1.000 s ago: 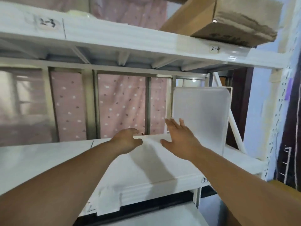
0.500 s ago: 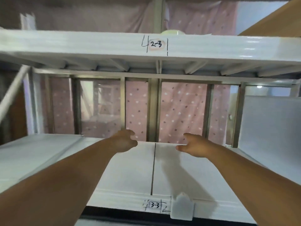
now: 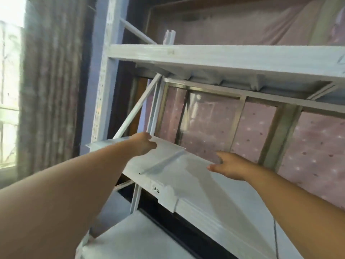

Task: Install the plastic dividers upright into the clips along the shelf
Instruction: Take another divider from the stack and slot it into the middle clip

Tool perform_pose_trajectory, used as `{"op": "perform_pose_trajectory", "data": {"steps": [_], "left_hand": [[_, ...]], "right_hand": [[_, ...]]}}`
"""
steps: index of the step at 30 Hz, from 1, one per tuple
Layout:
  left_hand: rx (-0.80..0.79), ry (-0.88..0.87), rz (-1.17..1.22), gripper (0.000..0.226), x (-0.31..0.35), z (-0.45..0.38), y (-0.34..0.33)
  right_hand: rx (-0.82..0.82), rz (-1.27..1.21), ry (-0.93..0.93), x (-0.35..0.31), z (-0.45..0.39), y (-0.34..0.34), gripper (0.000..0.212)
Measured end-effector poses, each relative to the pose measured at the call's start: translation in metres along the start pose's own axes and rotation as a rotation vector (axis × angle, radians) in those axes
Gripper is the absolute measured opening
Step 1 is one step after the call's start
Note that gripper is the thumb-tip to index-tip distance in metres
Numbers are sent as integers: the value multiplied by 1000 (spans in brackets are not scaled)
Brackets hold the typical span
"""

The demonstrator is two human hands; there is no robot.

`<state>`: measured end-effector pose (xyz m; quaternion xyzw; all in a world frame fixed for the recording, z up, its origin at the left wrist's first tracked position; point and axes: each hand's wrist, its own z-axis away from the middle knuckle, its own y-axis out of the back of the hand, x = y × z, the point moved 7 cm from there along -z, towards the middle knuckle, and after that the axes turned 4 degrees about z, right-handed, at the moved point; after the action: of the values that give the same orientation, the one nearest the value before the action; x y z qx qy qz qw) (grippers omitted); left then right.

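A translucent white plastic divider [image 3: 164, 156] lies flat on the left end of the white shelf [image 3: 214, 199], which is marked "3-2" on its front lip. My left hand [image 3: 143, 144] reaches over the divider's far part with the fingers loosely curled and nothing gripped. My right hand [image 3: 229, 167] hovers palm down over the shelf to the right of the divider, with fingers apart and empty. A white clip [image 3: 167, 199] sits on the front lip beside the label. A second white clip [image 3: 169, 37] stands on the shelf above.
The upper shelf [image 3: 224, 55] runs close overhead. A perforated white upright [image 3: 103, 81] and a diagonal brace [image 3: 136, 109] bound the left end. A lower shelf [image 3: 140, 240] is below. A curtain [image 3: 50, 90] hangs at the left, and pink dotted fabric [image 3: 257, 128] backs the rack.
The view has swung left along the shelf, away from the upright divider at the right end. Both hands have moved to the left end, over a flat divider.
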<state>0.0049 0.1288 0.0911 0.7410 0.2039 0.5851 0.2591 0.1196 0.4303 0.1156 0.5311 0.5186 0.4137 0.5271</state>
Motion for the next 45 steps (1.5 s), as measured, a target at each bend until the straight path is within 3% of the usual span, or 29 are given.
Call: {"op": "perform_pose_trajectory", "data": {"steps": [4, 7, 12, 15, 26, 34, 39, 42, 45], "left_hand": [[158, 165, -99, 54, -81, 4, 59], [147, 305, -199, 63, -135, 12, 88], [143, 385, -38, 87, -201, 17, 111], [127, 390, 36, 89, -231, 18, 108], [-24, 377, 114, 82, -282, 15, 91], [-74, 373, 153, 84, -278, 4, 77], [-108, 409, 183, 93, -268, -3, 70], [-121, 435, 214, 79, -253, -3, 78], [-218, 464, 485, 63, -232, 0, 78]], "right_hand": [[-32, -23, 166, -95, -36, -26, 73], [-77, -19, 248, -161, -60, -52, 80], [-117, -36, 322, -239, -93, -91, 93], [-114, -17, 352, -265, -110, -104, 95], [-234, 8, 296, -268, -152, -135, 107], [-209, 300, 408, -281, -140, -132, 69], [-213, 431, 471, -291, -124, -124, 64], [-193, 465, 483, -289, -111, -118, 62], [-149, 466, 472, -281, -98, -105, 58]]}}
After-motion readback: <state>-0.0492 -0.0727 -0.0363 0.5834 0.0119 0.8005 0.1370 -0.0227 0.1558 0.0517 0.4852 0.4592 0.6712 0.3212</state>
